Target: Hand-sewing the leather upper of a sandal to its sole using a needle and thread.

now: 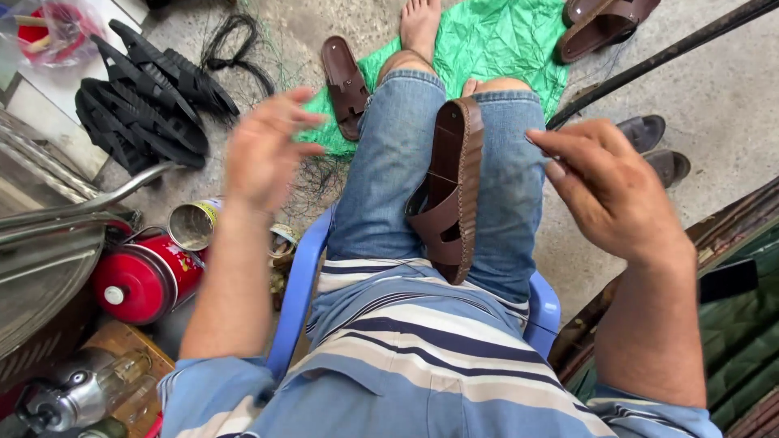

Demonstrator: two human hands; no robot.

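Left hand: the left hand (264, 150) is raised at centre left of the frame, fingers spread loosely, holding nothing visible; slightly blurred.
Right hand: the right hand (608, 191) is at centre right, thumb and fingertips pinched together; whether something thin sits in the pinch I cannot tell.
Sandal: a brown leather sandal with a stitched sole edge (450, 191) stands on its side between the thighs at centre frame, clamped by the blue jeans (389, 170), touched by neither hand.
Seat: a blue plastic chair (296, 296) beneath the person.
Floor ahead: a crumpled green plastic sheet (487, 45) at top centre, with a second brown sandal (345, 85) lying on its left edge.
Upper left: a heap of black rubber soles (146, 97).
Lower left: a red metal canister (146, 276) beside an open tin can (193, 225).
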